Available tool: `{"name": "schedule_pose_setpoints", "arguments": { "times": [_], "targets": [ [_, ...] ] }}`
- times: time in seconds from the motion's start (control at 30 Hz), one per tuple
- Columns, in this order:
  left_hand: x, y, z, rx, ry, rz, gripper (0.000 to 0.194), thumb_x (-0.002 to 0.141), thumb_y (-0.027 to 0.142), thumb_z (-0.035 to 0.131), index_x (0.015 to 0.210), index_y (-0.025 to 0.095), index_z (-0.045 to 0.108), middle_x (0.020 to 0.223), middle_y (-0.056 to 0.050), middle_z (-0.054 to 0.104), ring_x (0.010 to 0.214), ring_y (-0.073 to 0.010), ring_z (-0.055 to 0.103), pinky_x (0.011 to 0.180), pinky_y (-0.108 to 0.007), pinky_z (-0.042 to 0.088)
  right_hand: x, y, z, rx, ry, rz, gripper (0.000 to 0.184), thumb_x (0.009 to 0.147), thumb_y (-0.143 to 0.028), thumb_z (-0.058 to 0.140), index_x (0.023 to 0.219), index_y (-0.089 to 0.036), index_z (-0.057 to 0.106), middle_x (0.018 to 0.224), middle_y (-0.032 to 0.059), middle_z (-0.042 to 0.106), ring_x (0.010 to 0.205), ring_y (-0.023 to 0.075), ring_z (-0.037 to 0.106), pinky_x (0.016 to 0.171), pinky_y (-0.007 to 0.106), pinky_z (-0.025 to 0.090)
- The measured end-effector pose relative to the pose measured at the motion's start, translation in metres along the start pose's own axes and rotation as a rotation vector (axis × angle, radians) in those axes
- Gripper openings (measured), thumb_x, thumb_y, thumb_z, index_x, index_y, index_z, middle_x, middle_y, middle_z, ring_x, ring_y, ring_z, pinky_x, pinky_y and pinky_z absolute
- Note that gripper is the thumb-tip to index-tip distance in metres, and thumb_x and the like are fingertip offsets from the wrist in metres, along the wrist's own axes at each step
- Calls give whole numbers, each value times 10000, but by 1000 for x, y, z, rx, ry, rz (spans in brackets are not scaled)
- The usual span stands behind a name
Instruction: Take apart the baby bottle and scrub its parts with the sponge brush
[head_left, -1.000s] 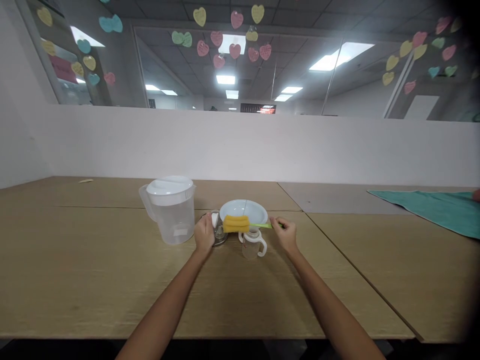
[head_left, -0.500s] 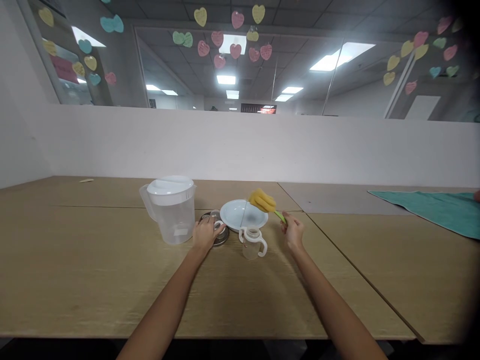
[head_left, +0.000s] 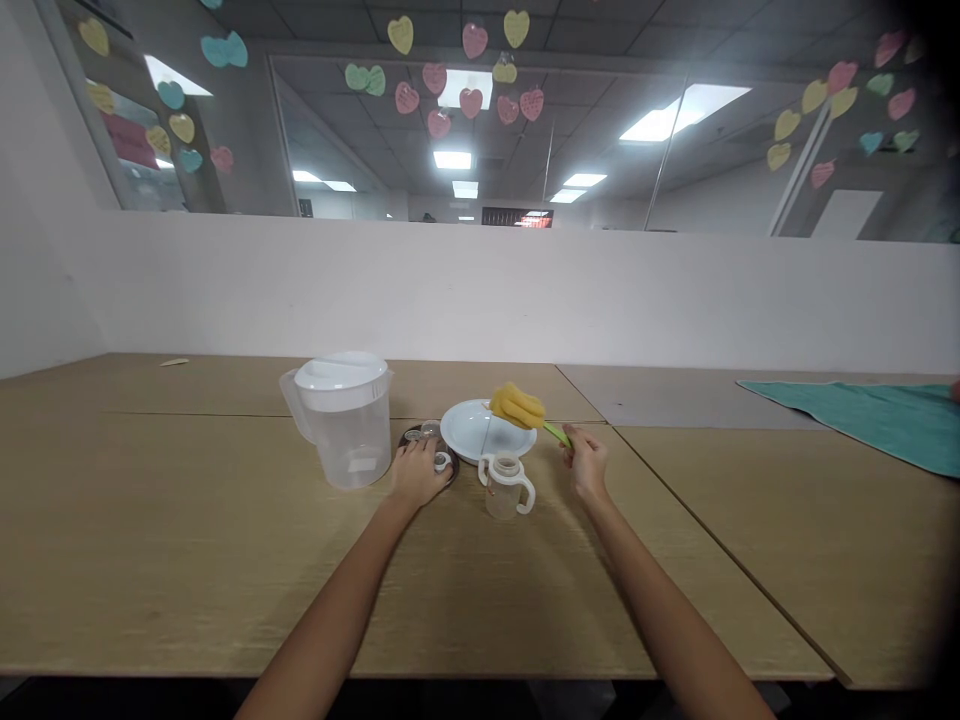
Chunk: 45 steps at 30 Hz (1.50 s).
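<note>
My left hand point(head_left: 420, 474) reaches over a round dark metal tray point(head_left: 454, 474), its fingers bent around a small white ring-shaped bottle part point(head_left: 442, 461). Small clear pieces point(head_left: 429, 429) lie on the tray just beyond the fingertips. My right hand point(head_left: 586, 460) is closed on the green handle of a yellow sponge brush point(head_left: 517, 407). The brush's sponge head is held above a pale blue-white plate point(head_left: 469, 430). In front of the plate, between my hands, stands a clear bottle point(head_left: 504, 492) with two white handles and an uncovered mouth.
A clear plastic pitcher point(head_left: 349, 430) with a white lid stands left of the tray. A green cloth point(head_left: 870, 418) lies on the far right table. A small pale strip point(head_left: 174, 362) rests at the back left. The white wall point(head_left: 480, 290) rises behind the tables.
My left hand has lowered slightly toward the tray with the white ring part. The sponge brush head has dipped a little down and left over the plate. The bottle and pitcher stayed put.
</note>
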<state>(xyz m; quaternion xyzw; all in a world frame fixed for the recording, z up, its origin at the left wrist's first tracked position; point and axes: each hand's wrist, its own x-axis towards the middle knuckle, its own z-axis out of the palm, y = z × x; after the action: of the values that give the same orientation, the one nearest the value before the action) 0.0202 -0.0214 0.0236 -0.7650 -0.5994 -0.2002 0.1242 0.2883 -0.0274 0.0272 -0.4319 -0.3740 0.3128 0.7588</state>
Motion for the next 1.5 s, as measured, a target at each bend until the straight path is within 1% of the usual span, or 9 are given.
{"name": "schedule_pose_setpoints", "arguments": {
  "times": [0.2,0.37,0.47,0.6,0.73,0.83,1.0,1.2,1.5],
  "targets": [
    [0,2,-1,3,-28,-36,464,765,405,495,1146,143,524,1072,-139,633,1034,-306,534,873,-419,358,0,-1,0,7,9,5,391,639,-449,660,478,-159,452,426,-65,336,391,48,277,394,224,175],
    [0,0,-11,-59,172,-75,283,748,328,480,961,156,547,925,-109,625,927,-267,542,844,-386,366,2,2,-1,34,6,5,412,628,-464,673,490,-170,420,432,-67,349,383,43,253,389,225,170],
    [-4,4,-13,-201,306,1,186,760,282,450,887,174,534,877,-83,607,873,-238,538,818,-370,380,2,3,-1,14,1,-3,411,637,-473,664,489,-167,432,432,-64,353,386,45,257,390,227,171],
    [-12,25,-10,-395,324,197,194,811,302,442,924,182,544,923,-75,610,913,-223,539,858,-364,384,1,3,-1,-14,-12,1,399,639,-467,657,483,-161,454,427,-62,349,393,48,269,390,226,173],
    [-19,48,-9,-564,243,373,412,839,393,477,1183,166,467,1158,-109,568,1084,-235,500,951,-377,362,2,3,-2,1,-2,27,388,621,-456,668,492,-163,448,442,-58,384,391,46,275,385,224,178],
    [-21,55,-8,-611,175,408,555,783,486,560,1231,178,451,1174,-110,566,1107,-252,493,985,-405,346,2,3,-2,10,5,44,372,620,-453,663,509,-164,458,445,-59,392,387,49,283,381,222,180],
    [-21,56,-2,-730,97,291,641,647,531,696,1163,191,527,1080,-96,612,1024,-251,544,904,-378,415,3,3,0,32,28,60,369,598,-453,673,516,-163,459,452,-62,393,382,46,274,376,222,175],
    [-24,66,-4,-1012,-130,82,586,566,460,772,1024,176,542,881,-20,616,782,-167,577,720,-287,459,2,1,0,16,27,37,381,642,-450,647,490,-171,438,413,-73,315,382,46,247,376,225,165],
    [-28,70,-4,-1161,-340,170,676,552,376,794,1156,189,554,855,-20,618,681,-125,523,583,-235,414,2,1,0,-9,80,25,406,656,-497,645,506,-173,451,402,-76,305,371,51,237,370,229,162]
  ]
}}
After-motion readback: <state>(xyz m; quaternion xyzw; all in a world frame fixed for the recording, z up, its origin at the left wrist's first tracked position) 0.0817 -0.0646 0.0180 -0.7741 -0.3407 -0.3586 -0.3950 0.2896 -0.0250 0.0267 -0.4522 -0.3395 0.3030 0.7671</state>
